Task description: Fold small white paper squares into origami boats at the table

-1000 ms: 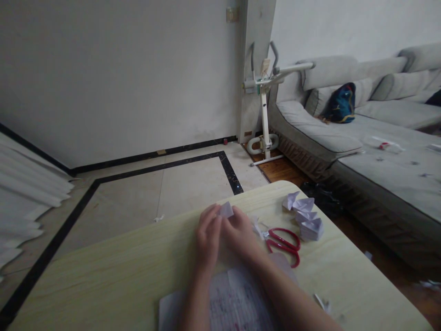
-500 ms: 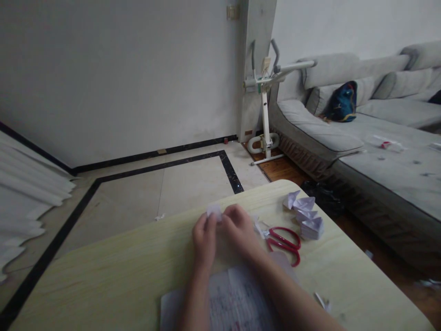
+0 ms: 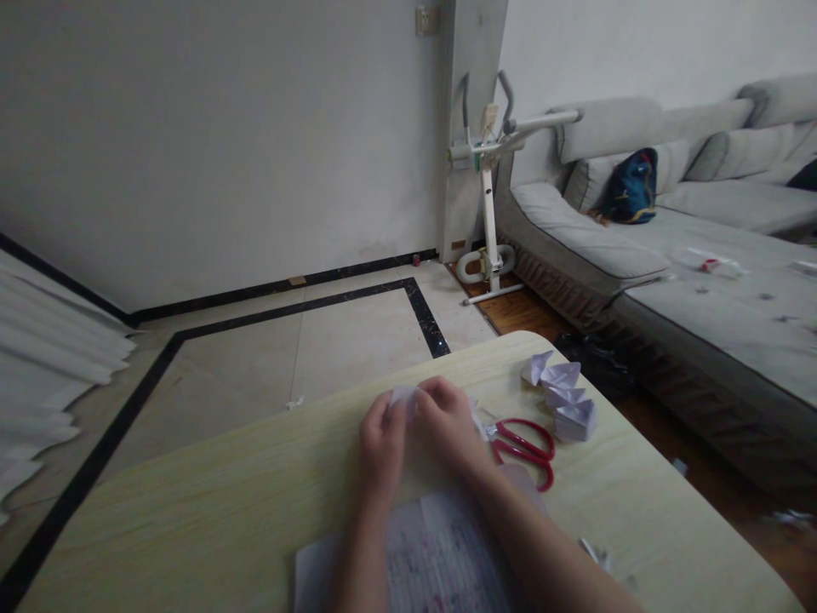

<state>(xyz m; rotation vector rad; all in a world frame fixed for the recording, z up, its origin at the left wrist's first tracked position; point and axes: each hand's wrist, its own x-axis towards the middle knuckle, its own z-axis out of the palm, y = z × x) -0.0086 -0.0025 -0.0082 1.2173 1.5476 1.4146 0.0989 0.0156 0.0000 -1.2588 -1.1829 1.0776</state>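
Note:
A small piece of white paper [image 3: 402,397] is pinched between my two hands above the far part of the table. My left hand [image 3: 381,436] grips its left side, fingers closed. On its right side, my right hand [image 3: 447,419] also has its fingers closed on it. Scissors with red handles [image 3: 527,447] lie just right of my right hand, blades partly hidden behind it. Several folded paper pieces [image 3: 562,392] stand in a row near the table's right edge. Under my forearms lies a sheet of paper with writing [image 3: 434,549].
The pale wooden table [image 3: 223,494] has paper scraps [image 3: 595,555] at its right front. Beyond it are a tiled floor, a white exercise machine [image 3: 490,204] and a grey sofa [image 3: 715,298] holding a blue bag [image 3: 635,187]. A white curtain [image 3: 44,366] hangs at left.
The piece of paper has tilted and shifted slightly in my fingers. Both hands stay at nearly the same spot; the whole view has moved a little.

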